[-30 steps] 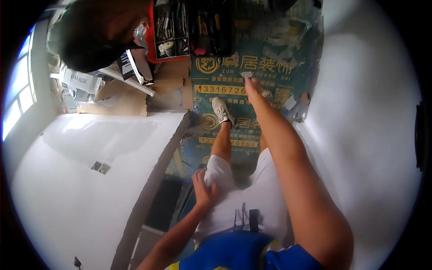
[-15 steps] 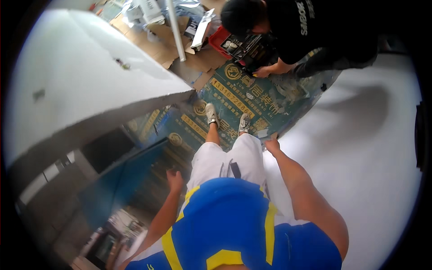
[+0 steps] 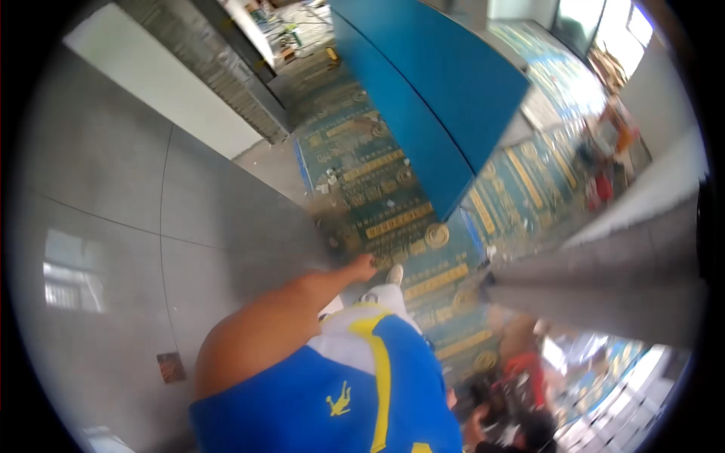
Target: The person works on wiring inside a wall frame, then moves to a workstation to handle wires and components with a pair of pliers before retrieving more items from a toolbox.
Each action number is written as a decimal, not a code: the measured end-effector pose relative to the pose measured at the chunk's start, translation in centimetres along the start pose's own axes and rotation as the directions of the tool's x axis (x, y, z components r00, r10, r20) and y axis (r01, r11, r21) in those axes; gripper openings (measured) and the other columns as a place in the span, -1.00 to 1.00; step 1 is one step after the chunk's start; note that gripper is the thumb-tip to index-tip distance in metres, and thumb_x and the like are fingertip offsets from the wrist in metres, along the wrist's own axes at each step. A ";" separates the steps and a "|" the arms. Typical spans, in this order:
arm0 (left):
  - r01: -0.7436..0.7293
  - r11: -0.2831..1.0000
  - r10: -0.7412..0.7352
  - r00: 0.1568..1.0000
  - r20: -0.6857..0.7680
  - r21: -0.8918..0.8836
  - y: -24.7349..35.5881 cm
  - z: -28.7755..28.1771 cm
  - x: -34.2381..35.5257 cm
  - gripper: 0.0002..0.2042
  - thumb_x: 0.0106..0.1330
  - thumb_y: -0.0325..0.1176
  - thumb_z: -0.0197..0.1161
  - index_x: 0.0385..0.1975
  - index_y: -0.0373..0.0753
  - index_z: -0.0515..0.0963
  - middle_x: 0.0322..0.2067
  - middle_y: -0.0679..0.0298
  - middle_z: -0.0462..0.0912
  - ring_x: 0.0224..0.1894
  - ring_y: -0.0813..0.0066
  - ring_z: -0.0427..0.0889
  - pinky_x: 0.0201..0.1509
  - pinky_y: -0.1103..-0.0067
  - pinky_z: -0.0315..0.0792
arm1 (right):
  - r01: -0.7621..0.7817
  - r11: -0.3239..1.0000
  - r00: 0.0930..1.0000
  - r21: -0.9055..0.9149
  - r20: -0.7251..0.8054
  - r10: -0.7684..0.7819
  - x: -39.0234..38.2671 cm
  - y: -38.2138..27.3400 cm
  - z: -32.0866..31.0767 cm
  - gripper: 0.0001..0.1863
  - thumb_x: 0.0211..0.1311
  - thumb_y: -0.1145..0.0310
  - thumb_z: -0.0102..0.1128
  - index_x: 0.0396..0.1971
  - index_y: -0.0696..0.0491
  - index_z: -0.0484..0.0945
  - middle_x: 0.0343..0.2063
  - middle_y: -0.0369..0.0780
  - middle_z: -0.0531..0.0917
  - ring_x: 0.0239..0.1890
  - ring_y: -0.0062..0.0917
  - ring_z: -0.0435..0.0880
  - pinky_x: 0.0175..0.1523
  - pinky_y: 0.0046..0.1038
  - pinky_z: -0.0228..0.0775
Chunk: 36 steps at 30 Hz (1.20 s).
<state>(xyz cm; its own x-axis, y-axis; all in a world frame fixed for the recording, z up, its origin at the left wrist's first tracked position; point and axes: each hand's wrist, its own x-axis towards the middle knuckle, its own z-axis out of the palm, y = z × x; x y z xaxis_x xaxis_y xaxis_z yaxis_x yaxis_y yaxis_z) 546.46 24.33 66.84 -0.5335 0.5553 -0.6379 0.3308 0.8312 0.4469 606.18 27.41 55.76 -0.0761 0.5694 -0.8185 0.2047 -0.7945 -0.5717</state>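
My left arm reaches forward from the lower edge, and my left hand (image 3: pixel 365 266) hangs just above my shoe (image 3: pixel 396 275), beside the grey tiled wall (image 3: pixel 234 204). Motion blur smears its fingers, and nothing shows clearly in it. My right hand is out of sight. Under my feet lies a green floor covering (image 3: pixel 377 200) printed with yellow bands. Ahead stands a large blue panel (image 3: pixel 430 75) with a dark seam along it, well apart from my hand.
At the lower right a co-worker (image 3: pixel 536 430) is bent by a red toolbox (image 3: pixel 525 374). A wall end (image 3: pixel 604 294) juts in from the right. Loose items (image 3: pixel 612 143) stand farther back on the right. Beyond the panel's left side lies clutter (image 3: pixel 291 41).
My view has swung to the left, bringing the tiled wall and blue panel into sight. The co-worker now appears at the lower right, and my right hand has left the picture.
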 end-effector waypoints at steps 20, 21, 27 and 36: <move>-0.114 0.989 0.094 0.975 -0.200 -0.093 -5.3 -20.2 16.7 -0.74 0.29 -0.21 0.14 -0.16 -0.20 0.61 -0.26 0.03 0.66 -0.15 0.07 0.65 -0.06 0.27 0.49 | 0.042 0.757 0.966 -0.652 0.220 0.136 18.6 -35.9 33.6 -0.76 0.28 0.22 0.09 -0.29 0.10 0.54 -0.41 -0.17 0.65 -0.41 -0.38 0.63 -0.40 -0.36 0.47; -0.102 0.989 0.078 0.973 -0.216 -0.104 -5.7 -21.4 17.2 -0.74 0.29 -0.21 0.14 -0.16 -0.20 0.61 -0.26 0.03 0.66 -0.15 0.07 0.65 -0.06 0.27 0.49 | 0.106 0.706 0.955 -0.700 0.269 0.122 20.5 -37.4 35.5 -0.76 0.28 0.22 0.09 -0.28 0.10 0.54 -0.42 -0.16 0.64 -0.43 -0.38 0.63 -0.42 -0.37 0.46; -0.216 0.795 -0.165 0.822 -0.546 -0.566 -6.9 -27.5 13.4 -0.70 0.25 -0.23 0.15 -0.18 -0.33 0.60 -0.34 0.01 0.65 -0.31 0.19 0.65 -0.22 0.35 0.52 | 0.605 0.351 0.747 -0.715 0.662 0.060 32.0 -45.2 47.8 -0.77 0.27 0.24 0.10 -0.27 0.11 0.51 -0.48 -0.13 0.64 -0.54 -0.40 0.61 -0.52 -0.39 0.44; 0.644 0.658 -0.642 0.751 0.158 -0.390 -24.9 -12.7 9.8 -0.84 0.10 -0.31 0.30 -0.36 -0.20 0.68 -0.49 0.14 0.68 -0.39 0.24 0.71 -0.38 0.38 0.54 | 0.390 0.592 0.863 -0.705 0.504 0.031 31.3 -61.3 83.7 -0.78 0.29 0.29 0.13 -0.27 0.16 0.55 -0.55 -0.17 0.64 -0.64 -0.50 0.59 -0.63 -0.46 0.36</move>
<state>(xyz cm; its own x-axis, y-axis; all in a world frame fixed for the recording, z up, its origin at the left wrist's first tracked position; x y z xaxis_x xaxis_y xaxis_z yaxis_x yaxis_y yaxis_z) 523.13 8.75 57.43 -0.4898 -0.1122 -0.8646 -0.4294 0.8941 0.1273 509.56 76.24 60.46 -0.5507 0.3606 -0.7528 0.7797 -0.1000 -0.6182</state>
